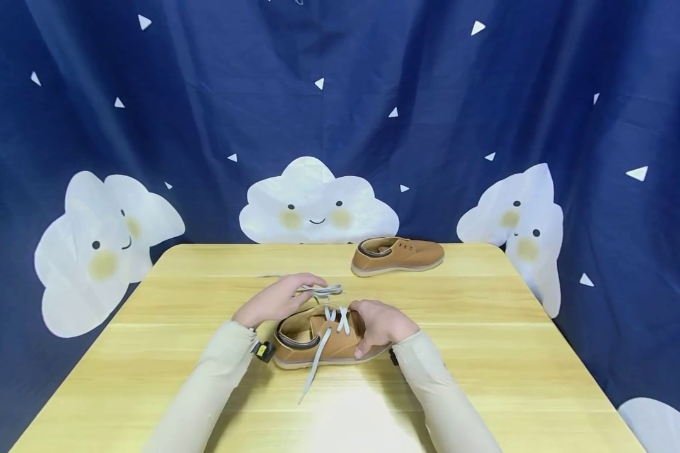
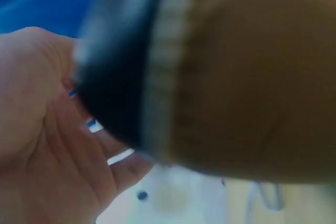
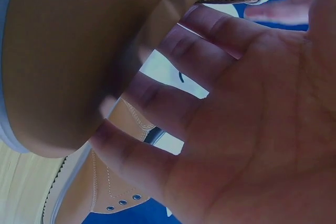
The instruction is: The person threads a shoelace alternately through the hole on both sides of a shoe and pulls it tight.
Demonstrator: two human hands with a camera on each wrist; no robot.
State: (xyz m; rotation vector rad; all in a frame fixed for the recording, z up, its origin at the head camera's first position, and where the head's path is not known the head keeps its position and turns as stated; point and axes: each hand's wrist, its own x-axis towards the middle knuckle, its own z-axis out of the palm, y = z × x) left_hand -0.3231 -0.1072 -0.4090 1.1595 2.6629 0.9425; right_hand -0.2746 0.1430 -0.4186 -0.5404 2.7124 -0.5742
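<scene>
A tan lace-up shoe (image 1: 340, 345) sits in front of me, toe to the right. White lace (image 1: 316, 365) crosses its front eyelets, and one end trails over the near side onto the table. My right hand (image 1: 381, 326) grips the toe, thumb on the near side and fingers over the far side. Extended fingers (image 3: 157, 103) show against the shoe in the right wrist view. My left hand (image 1: 280, 299) reaches past the heel, fingertips at a looped bundle of lace (image 1: 325, 290) behind the shoe. The left wrist view shows its palm (image 2: 68, 161) with loosely extended fingers.
A second tan shoe (image 1: 398, 256), its eyelets unlaced, stands near the table's back edge, right of centre. The wooden table (image 1: 476, 377) extends to both sides. A blue curtain (image 1: 340, 126) printed with clouds hangs behind it.
</scene>
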